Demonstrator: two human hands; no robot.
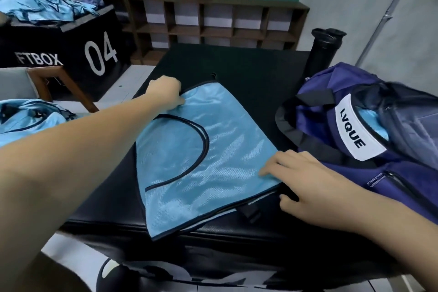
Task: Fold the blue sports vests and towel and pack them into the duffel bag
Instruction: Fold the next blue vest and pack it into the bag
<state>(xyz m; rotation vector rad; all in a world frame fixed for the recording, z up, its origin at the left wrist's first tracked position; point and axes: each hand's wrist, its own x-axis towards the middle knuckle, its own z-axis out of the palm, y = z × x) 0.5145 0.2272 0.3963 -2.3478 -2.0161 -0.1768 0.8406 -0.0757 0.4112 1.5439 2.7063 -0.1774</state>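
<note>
crumpled light blue sports vests (28, 121) are lying heaped at far left. the left hand (166, 93) is pinching the far corner of a folded light blue vest with dark trim (201, 149) on the black padded tabletop (248, 73). the right hand (305, 180), fingers straight, is pressing its near corner beside the open purple fabric duffel bag (350, 102).

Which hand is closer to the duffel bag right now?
Right. The right hand rests on the vest right beside the duffel bag; the left hand grips its far corner.
</note>
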